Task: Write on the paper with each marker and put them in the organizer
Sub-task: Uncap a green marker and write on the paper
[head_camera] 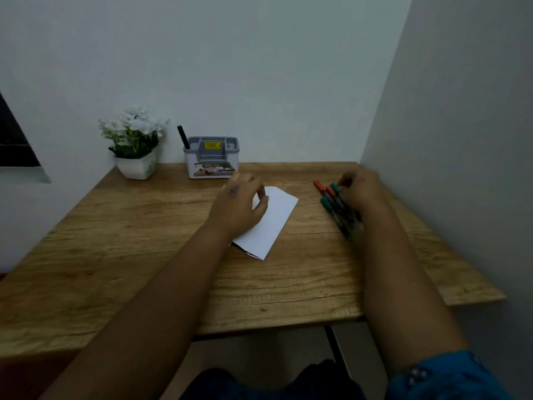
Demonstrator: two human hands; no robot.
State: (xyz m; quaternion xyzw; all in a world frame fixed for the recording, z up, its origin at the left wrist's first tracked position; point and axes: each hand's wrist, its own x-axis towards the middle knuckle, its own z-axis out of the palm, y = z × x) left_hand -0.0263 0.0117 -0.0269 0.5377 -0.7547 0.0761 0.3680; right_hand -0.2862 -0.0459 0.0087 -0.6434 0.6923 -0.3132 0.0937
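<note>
The markers (336, 207) are lying bunched side by side on the desk (144, 255) at the right, some with red caps and some with green, and that crowding is looking like the main risk: fingers digging into the pile could be nudging neighbours away, and a round barrel set rolling could be heading toward the desk's right edge, which is sitting near. The paper (274, 223) is a small folded sheet lying loose at mid-desk, so it could be sliding or turning once a tip starts dragging across it unless it is being pinned. The organizer (212, 157) is standing well back against the wall with one black marker (183, 137) already upright in its left corner; reaching over could be brushing the flower pot (135, 166) beside it. The left hand (239, 204) is resting on the paper's left part, fingers loosely curled and gripping nothing. The right hand (360, 192) is curling over the marker pile, fingertips touching the barrels near the caps; whether it is actually pinching one I cannot tell.
</note>
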